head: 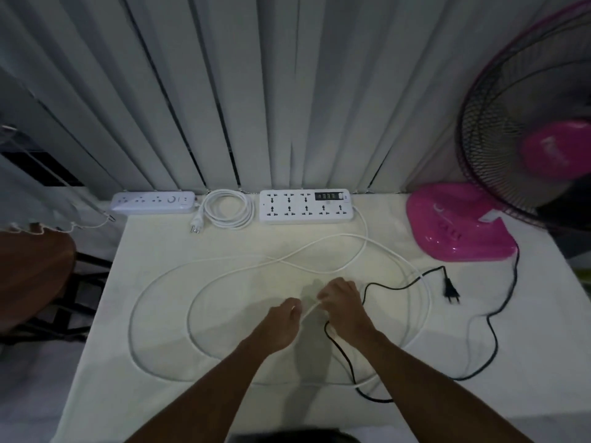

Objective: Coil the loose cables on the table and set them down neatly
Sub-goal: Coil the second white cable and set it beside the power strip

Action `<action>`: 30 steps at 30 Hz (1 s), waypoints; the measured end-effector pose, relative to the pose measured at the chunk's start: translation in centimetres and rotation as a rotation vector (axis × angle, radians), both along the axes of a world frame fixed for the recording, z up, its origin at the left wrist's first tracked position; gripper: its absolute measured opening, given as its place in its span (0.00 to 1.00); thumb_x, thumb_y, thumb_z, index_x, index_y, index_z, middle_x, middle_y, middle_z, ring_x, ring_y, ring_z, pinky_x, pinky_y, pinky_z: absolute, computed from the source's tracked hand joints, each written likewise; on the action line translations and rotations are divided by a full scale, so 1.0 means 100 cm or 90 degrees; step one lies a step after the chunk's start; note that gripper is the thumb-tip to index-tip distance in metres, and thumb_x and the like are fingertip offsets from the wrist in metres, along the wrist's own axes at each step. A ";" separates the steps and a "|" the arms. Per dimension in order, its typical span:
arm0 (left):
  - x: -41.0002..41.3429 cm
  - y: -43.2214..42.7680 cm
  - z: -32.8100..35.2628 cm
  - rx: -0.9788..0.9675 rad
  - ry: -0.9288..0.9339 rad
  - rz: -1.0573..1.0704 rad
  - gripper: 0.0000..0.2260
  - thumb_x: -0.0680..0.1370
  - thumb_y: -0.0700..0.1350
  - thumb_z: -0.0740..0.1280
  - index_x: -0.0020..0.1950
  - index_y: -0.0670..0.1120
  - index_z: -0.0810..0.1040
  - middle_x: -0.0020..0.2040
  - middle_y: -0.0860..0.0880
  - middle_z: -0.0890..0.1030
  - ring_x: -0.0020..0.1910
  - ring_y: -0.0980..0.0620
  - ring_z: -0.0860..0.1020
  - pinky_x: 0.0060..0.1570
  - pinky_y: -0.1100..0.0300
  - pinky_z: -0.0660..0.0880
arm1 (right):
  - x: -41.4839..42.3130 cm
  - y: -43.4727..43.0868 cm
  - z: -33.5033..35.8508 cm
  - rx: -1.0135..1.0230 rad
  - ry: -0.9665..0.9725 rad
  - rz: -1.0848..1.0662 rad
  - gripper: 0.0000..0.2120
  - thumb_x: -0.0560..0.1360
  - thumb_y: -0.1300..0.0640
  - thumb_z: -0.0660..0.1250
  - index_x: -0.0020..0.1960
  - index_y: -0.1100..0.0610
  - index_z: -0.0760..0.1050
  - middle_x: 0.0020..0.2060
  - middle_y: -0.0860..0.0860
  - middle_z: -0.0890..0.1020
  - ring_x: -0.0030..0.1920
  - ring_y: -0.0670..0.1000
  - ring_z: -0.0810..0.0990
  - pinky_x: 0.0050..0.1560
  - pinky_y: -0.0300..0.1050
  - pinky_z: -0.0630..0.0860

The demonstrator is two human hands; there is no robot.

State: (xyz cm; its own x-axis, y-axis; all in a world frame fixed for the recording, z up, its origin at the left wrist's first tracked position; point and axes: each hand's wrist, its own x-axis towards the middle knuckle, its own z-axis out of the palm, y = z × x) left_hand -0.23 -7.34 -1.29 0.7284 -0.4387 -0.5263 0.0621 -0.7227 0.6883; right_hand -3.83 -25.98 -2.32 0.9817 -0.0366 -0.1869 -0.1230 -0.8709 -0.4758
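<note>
A long white cable (160,282) lies in wide loose loops over the white table (134,394) and runs up to the large white power strip (306,206) at the back. My left hand (283,321) and my right hand (343,303) both pinch a short stretch of this white cable at the table's middle, the hands close together. A black cable (492,334) from the fan winds across the right side, passes under my right wrist, and ends in a black plug (451,290). A coiled white cable (228,208) with its plug lies at the back.
A smaller white power strip (153,202) sits at the back left beside the coiled cable. A pink fan stands on its base (457,225) at the back right. Grey vertical blinds (256,91) hang behind the table. A brown wooden stool (32,273) stands to the left.
</note>
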 end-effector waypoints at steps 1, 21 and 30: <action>-0.001 -0.006 0.008 -0.029 0.054 0.028 0.13 0.83 0.51 0.56 0.59 0.46 0.76 0.47 0.44 0.84 0.43 0.46 0.82 0.47 0.55 0.77 | 0.003 -0.003 0.006 0.053 -0.010 -0.041 0.17 0.79 0.46 0.62 0.56 0.58 0.80 0.54 0.53 0.79 0.57 0.55 0.74 0.60 0.47 0.68; 0.109 -0.035 0.276 -0.724 0.176 0.331 0.09 0.85 0.48 0.54 0.53 0.45 0.70 0.25 0.52 0.62 0.21 0.57 0.56 0.19 0.66 0.54 | 0.028 0.063 0.092 0.202 0.142 0.387 0.44 0.73 0.60 0.71 0.76 0.29 0.53 0.80 0.45 0.55 0.78 0.43 0.52 0.74 0.41 0.53; 0.118 0.008 0.298 -0.686 0.246 0.221 0.13 0.83 0.55 0.56 0.49 0.48 0.72 0.24 0.53 0.57 0.19 0.57 0.54 0.18 0.67 0.54 | 0.050 0.091 0.086 0.067 0.019 0.390 0.15 0.76 0.73 0.59 0.55 0.64 0.81 0.69 0.59 0.77 0.77 0.53 0.65 0.72 0.24 0.42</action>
State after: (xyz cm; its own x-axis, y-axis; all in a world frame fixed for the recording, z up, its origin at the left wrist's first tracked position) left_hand 11.59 -6.57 28.51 0.7697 -0.5994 -0.2196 0.4766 0.3106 0.8224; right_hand 1.14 -16.88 6.28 0.8123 0.5525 -0.1868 0.3698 -0.7356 -0.5675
